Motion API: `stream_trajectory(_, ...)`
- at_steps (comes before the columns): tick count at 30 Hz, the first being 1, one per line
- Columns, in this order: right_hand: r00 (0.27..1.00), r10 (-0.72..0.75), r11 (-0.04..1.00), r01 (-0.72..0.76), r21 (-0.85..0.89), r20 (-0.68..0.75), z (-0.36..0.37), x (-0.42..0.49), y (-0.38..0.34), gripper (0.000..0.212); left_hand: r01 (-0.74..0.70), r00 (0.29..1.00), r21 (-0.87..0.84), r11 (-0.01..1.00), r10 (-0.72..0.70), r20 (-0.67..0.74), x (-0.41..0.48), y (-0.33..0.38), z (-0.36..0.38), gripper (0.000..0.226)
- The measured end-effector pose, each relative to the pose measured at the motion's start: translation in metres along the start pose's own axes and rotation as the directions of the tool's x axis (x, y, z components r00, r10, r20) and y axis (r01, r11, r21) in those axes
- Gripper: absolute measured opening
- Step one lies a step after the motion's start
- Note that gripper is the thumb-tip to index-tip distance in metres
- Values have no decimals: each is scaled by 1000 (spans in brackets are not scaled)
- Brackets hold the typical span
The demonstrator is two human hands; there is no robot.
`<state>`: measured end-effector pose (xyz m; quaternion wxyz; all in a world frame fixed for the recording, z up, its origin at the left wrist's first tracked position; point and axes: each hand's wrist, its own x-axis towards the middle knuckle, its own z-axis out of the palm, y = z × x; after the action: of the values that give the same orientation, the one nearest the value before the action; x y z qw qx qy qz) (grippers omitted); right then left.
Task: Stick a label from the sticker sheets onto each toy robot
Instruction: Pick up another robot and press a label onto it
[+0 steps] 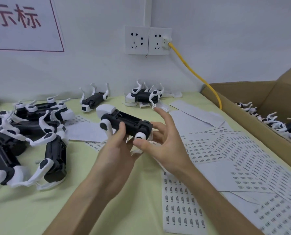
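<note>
A black-and-white toy robot dog is held above the table, belly up, at the centre of the view. My left hand grips it from below, thumb on its black body. My right hand supports its rear end, thumb by a white hip joint, fingers spread. A small white label sticks to the tip of my raised right forefinger, just right of the robot. Sticker sheets printed with rows of small labels lie on the table to the right.
A pile of toy robots lies at the left, and two more stand by the wall. A cardboard box at the right holds further robots. A yellow cable runs from the wall socket down behind the box.
</note>
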<state>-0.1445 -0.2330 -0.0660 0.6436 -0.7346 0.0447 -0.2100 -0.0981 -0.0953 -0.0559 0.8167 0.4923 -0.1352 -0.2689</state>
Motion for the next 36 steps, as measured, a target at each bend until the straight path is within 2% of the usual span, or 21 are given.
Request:
stream_trajectory(6, 992, -61, 997, 67, 47, -107, -10, 5, -6, 93, -32, 996, 179, 983, 17, 85, 15, -7, 4, 54)
stream_trajectory(7, 991, -60, 996, 68, 63, -119, -11, 6, -6, 91, -37, 997, 152, 988, 25, 79, 19, -9, 7, 53)
stream_trajectory(9, 989, -37, 989, 57, 135, -145, -14, 8, -6, 86, -28, 998, -17, 999, 29, 59, 24, -15, 15, 42)
stream_trajectory(11, 987, -2, 973, 39, 227, -161, -21, 10, -7, 82, -12, 999, -241, 971, 23, 43, 30, -20, 24, 32)
stream_trajectory(13, 989, 10, 965, 29, 260, -149, -28, 14, -7, 81, -23, 999, -354, 935, 39, 38, 36, -24, 29, 28)
stream_trajectory(15, 990, 30, 977, 0, 212, -138, -33, 16, -8, 83, -29, 998, -395, 918, 50, 42, 43, -27, 32, 27)
stream_trajectory(17, 978, 17, 997, -2, 73, -209, -34, 17, -7, 84, -26, 1000, -450, 893, 25, -8, 48, -29, 35, 25)
stream_trajectory(19, 949, -52, 999, 51, -10, -310, -36, 17, -9, 70, -48, 997, -513, 857, 14, -70, 53, -31, 37, 23)
stream_trajectory(20, 944, -73, 994, 94, 52, -321, -38, 17, -12, 59, -67, 994, -536, 841, 8, -112, 54, -32, 37, 22)
stream_trajectory(21, 956, -54, 969, 120, 215, -287, -39, 15, -15, 50, -86, 988, -545, 834, 1, -155, 56, -33, 38, 21)
stream_trajectory(22, 981, 1, 889, 89, 449, -196, -39, 13, -17, 47, -98, 981, -541, 835, -11, -195, 57, -33, 38, 25)
stream_trajectory(23, 996, 55, 762, 1, 647, -67, -35, 10, -18, 48, -97, 975, -526, 845, -25, -221, 57, -34, 37, 32)
stream_trajectory(24, 994, 96, 638, -100, 763, 49, -28, 7, -18, 49, -78, 975, -516, 853, -42, -217, 57, -35, 35, 39)
stream_trajectory(25, 982, 128, 554, -188, 811, 140, -21, 3, -17, 52, -39, 982, -523, 852, -64, -177, 55, -37, 34, 45)
stream_trajectory(27, 949, 183, 460, -312, 831, 255, -5, -3, -10, 58, 74, 991, -569, 819, -126, -53, 50, -38, 35, 67)
stream_trajectory(29, 926, 247, 408, -366, 836, 285, 3, -6, -6, 60, 114, 990, -570, 814, -142, -5, 46, -40, 35, 85)
stream_trajectory(31, 917, 285, 387, -375, 842, 278, 3, -6, -5, 62, 105, 992, -544, 833, -125, 0, 44, -41, 35, 89)
stream_trajectory(33, 912, 315, 377, -374, 847, 262, 3, -6, -5, 63, 96, 993, -581, 808, -117, 2, 43, -42, 36, 81)
stream_trajectory(36, 907, 353, 372, -362, 855, 230, 6, -5, -4, 65, 102, 994, -509, 855, -106, 20, 43, -44, 35, 30)
